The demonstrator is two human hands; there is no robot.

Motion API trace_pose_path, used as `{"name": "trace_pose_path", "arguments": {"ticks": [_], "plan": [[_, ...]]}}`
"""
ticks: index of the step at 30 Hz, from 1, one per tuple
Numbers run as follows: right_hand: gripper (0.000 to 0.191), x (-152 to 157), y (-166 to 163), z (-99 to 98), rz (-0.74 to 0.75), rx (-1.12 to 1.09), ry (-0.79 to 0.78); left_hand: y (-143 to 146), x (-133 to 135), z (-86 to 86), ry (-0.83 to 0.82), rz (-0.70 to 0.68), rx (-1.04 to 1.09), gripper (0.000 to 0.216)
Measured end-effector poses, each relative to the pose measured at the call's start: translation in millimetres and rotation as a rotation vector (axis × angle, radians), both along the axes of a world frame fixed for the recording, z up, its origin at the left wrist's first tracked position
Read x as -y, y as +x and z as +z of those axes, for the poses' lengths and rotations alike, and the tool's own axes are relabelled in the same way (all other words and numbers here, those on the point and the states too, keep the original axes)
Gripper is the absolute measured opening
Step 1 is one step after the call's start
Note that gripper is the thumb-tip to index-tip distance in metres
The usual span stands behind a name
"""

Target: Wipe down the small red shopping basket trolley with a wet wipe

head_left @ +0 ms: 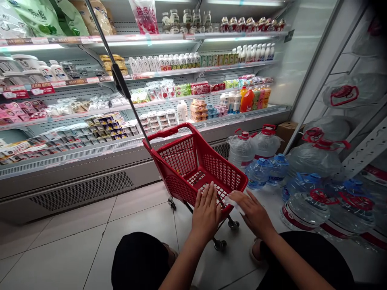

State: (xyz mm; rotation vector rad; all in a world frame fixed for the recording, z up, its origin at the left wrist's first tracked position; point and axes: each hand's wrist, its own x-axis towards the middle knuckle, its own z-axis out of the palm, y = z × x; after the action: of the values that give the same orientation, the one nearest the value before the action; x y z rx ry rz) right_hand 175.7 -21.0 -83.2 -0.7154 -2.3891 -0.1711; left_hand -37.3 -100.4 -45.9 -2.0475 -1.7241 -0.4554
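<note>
A red plastic shopping cart (222,166) on wheels stands in front of me, with a long metal handle (135,110) slanting up to the left. My left hand (207,209) is open, its fingers stretched out together over the near side of the cart; whether it presses on the rim I cannot tell. Under the fingers of my right hand (252,211) is a thin white tissue (235,204), held at the cart's near right corner. Part of the tissue is hidden by that hand.
Behind the cart runs a refrigerated shelf (90,151) with bottles, cups and packs. Large water bottles (305,209) stand on the floor at the right, beside a metal rack (365,149). My knees (140,259) frame the near floor tiles.
</note>
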Motion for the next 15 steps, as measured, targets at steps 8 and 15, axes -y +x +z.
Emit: {"name": "trace_pose_path", "arguments": {"ticks": [8, 15], "plan": [[0.058, 11, -19, -7.1, -0.025, -0.115, -0.087, -13, -6, 6.0, -0.018, -0.035, 0.01, 0.063], [0.092, 61, -65, -7.6, 0.017, -0.122, -0.01, -20, 4, 3.2, 0.018, 0.085, 0.055, 0.066]]}}
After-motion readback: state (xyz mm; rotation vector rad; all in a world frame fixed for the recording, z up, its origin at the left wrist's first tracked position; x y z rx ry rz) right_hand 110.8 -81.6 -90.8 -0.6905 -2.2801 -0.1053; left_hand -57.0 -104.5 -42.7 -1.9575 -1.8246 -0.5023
